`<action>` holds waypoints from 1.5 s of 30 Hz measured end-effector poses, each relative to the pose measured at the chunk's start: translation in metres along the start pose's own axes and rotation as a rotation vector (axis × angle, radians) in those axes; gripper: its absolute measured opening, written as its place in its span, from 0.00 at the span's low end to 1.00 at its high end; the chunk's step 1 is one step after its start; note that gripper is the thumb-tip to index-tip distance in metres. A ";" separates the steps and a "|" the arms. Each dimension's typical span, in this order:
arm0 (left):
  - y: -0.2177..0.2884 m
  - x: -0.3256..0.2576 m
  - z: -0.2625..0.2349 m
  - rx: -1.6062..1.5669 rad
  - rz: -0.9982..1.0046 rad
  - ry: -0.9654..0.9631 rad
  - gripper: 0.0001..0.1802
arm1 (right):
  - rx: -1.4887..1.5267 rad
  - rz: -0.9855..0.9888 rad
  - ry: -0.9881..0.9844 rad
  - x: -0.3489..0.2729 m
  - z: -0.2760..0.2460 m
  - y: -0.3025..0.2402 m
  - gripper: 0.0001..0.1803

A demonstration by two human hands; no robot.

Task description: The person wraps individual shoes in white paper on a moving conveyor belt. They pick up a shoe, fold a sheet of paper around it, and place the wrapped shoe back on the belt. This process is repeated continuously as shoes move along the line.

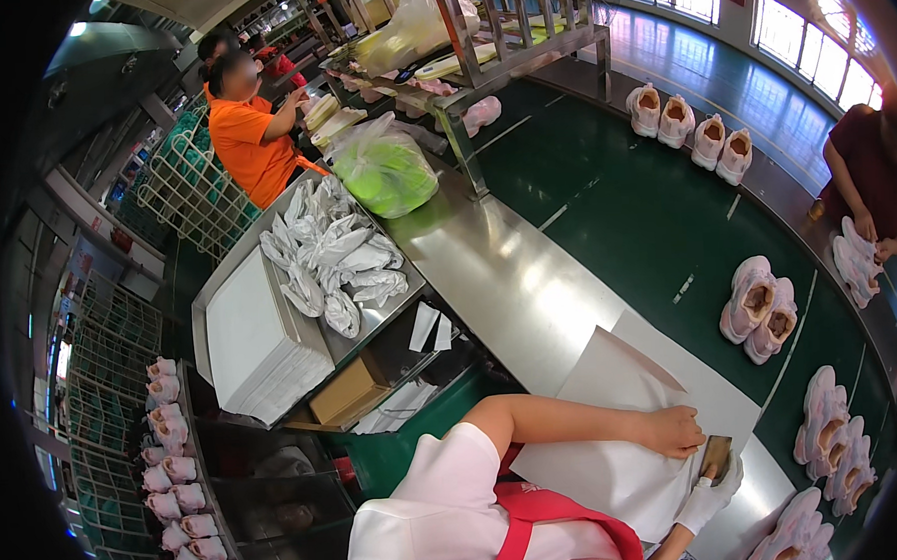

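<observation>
Paper (pixel 604 403) lies on the bench (pixel 498 268), probably being smoothed.
Left hand (pixel 674 431) curls over it, pinching or not I cannot tell; right hand (pixel 723 486) grips brown block (pixel 718 448); next move needs steady paper.

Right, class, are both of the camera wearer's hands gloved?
No: the right hand wears a white glove, while the left hand is bare.
</observation>
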State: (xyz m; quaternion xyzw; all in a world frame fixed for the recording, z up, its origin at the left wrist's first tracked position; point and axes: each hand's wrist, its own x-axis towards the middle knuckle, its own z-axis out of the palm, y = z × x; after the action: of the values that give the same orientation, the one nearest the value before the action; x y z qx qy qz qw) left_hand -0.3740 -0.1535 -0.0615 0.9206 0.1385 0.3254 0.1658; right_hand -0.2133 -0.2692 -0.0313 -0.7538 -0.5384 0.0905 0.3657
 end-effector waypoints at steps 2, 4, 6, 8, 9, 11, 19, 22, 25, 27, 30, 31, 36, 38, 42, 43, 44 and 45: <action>0.000 0.000 0.000 -0.013 -0.006 -0.010 0.10 | -0.026 -0.003 0.004 0.000 0.000 0.000 0.23; -0.001 -0.001 0.001 -0.011 -0.003 -0.002 0.10 | -0.032 -0.009 0.007 0.000 0.001 0.000 0.23; -0.001 -0.001 0.002 0.004 0.007 0.029 0.10 | -0.024 -0.017 0.008 0.000 0.001 -0.001 0.23; 0.007 0.013 -0.032 0.077 0.090 0.203 0.11 | -0.029 -0.021 0.013 0.000 0.000 0.002 0.23; 0.010 0.017 -0.045 0.117 0.125 0.293 0.11 | -0.031 -0.028 0.010 0.001 0.000 0.001 0.24; 0.008 0.014 -0.041 0.084 0.103 0.310 0.12 | 0.003 -0.009 0.006 0.000 0.000 -0.002 0.23; -0.004 -0.002 -0.003 -0.071 0.022 0.089 0.12 | 0.011 0.005 -0.019 0.000 -0.002 -0.009 0.24; -0.003 -0.002 -0.002 -0.028 -0.007 0.070 0.12 | -0.004 -0.008 -0.010 0.000 -0.007 -0.007 0.24; -0.008 0.002 0.001 0.010 -0.004 0.033 0.12 | 0.006 -0.057 0.057 0.006 -0.044 -0.012 0.25; -0.005 0.002 -0.004 0.003 -0.025 0.003 0.12 | 0.089 -0.086 -0.024 0.011 -0.092 -0.048 0.25; -0.004 -0.002 -0.007 0.002 -0.071 -0.011 0.12 | 0.124 -0.180 -0.198 0.017 -0.128 -0.084 0.25; -0.005 -0.002 -0.005 0.001 -0.082 -0.028 0.12 | 0.110 -0.201 -0.240 0.018 -0.130 -0.091 0.25; -0.001 -0.001 -0.006 0.000 -0.056 -0.014 0.12 | 0.096 -0.222 -0.356 0.022 -0.136 -0.109 0.25; 0.001 -0.004 -0.007 0.011 -0.062 -0.025 0.12 | 0.103 -0.236 -0.398 0.022 -0.137 -0.114 0.25; 0.002 -0.002 -0.003 -0.001 -0.030 -0.016 0.12 | 0.117 -0.251 -0.460 0.022 -0.147 -0.122 0.25; 0.002 0.002 -0.003 -0.014 -0.009 -0.020 0.12 | 0.130 -0.255 -0.475 0.023 -0.151 -0.124 0.25; 0.002 0.006 -0.001 -0.018 -0.015 0.002 0.13 | 0.144 -0.258 -0.483 0.024 -0.160 -0.124 0.26; -0.001 0.003 -0.004 -0.028 -0.019 0.020 0.13 | 0.172 -0.270 -0.506 0.026 -0.164 -0.125 0.26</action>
State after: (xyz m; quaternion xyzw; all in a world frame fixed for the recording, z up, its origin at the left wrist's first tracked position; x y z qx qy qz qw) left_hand -0.3749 -0.1506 -0.0574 0.9134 0.1444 0.3349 0.1806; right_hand -0.2093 -0.3019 0.1739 -0.5951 -0.6981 0.2715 0.2913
